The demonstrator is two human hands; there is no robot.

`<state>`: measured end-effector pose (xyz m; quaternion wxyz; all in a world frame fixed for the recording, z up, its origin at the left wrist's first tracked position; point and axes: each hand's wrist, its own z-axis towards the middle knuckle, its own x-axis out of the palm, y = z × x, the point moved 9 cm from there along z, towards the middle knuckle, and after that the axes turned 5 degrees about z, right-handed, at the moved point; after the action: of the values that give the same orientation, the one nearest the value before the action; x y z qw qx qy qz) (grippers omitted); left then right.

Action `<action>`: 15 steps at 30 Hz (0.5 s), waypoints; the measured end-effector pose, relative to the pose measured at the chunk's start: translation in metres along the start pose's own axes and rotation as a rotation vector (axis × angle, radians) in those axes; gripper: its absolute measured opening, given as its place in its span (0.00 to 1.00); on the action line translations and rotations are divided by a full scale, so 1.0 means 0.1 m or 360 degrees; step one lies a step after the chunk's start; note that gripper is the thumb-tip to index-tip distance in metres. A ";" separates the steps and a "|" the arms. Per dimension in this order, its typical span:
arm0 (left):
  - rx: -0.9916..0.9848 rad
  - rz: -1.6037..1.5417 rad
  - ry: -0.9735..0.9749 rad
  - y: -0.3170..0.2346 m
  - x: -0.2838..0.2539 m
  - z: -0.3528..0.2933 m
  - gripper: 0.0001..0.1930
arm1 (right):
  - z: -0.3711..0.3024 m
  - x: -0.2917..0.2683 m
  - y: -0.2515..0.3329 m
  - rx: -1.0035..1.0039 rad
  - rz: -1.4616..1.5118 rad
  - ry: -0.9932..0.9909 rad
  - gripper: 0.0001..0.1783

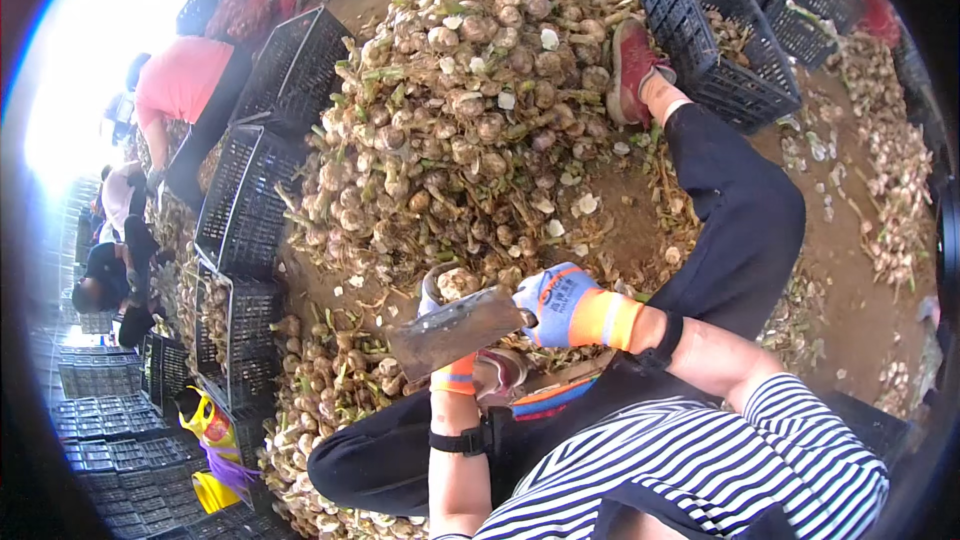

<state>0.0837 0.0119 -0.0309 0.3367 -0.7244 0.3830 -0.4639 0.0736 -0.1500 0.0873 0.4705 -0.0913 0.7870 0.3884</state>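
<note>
A pale garlic bulb (459,283) sits at the fingers of the seated person's left hand (429,295), just past the far edge of a broad, rust-brown blade (452,328). That gloved hand looks closed around the bulb, though the metal hides its palm and most of the grip. The right hand (572,308), in a blue and orange glove, is wrapped tight about the blade's handle end. I can't tell from here whether this bulb has been cut, since its lower side is covered. Just ahead rises a big heap (470,120) of bulbs, many with stalks and green bits on, so I'd judge plenty is left to do. By the left leg lies a lower pile (325,390), where the stems look shorter; that may be the finished share, but I wouldn't swear to it. Near the red shoe (632,70) stands a dark crate (690,30), partly filled with brownish pieces. Along the left runs a row of crates (245,200), at least 1 with bulbs in it, and a yellow bag (212,430) lies beside them. Beyond, a co-worker in a pink shirt (185,80) bends low.
</note>
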 end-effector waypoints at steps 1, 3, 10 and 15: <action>-0.0185 -0.0311 0.0098 0.01 0.07 -0.01 0.13 | 0.06 -0.02 0.02 -0.0047 -0.0044 0.0027 0.17; -0.0449 -0.0632 0.0165 0.04 0.16 -0.30 0.12 | -0.02 0.12 0.15 -0.0053 -0.0052 0.0099 0.17; 0.0330 0.0855 -0.0038 -0.30 0.03 -0.46 0.14 | -0.06 0.16 0.30 -0.0132 -0.0164 0.0217 0.19; 0.0505 0.1839 -0.0114 -0.57 0.34 -0.75 0.18 | 0.01 0.36 0.09 -0.0100 -0.0139 0.0166 0.22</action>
<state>0.0375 0.0001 0.0572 0.6510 -0.3550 0.6294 -0.2325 0.0500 -0.1355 0.0626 0.4422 -0.1606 0.7932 0.3868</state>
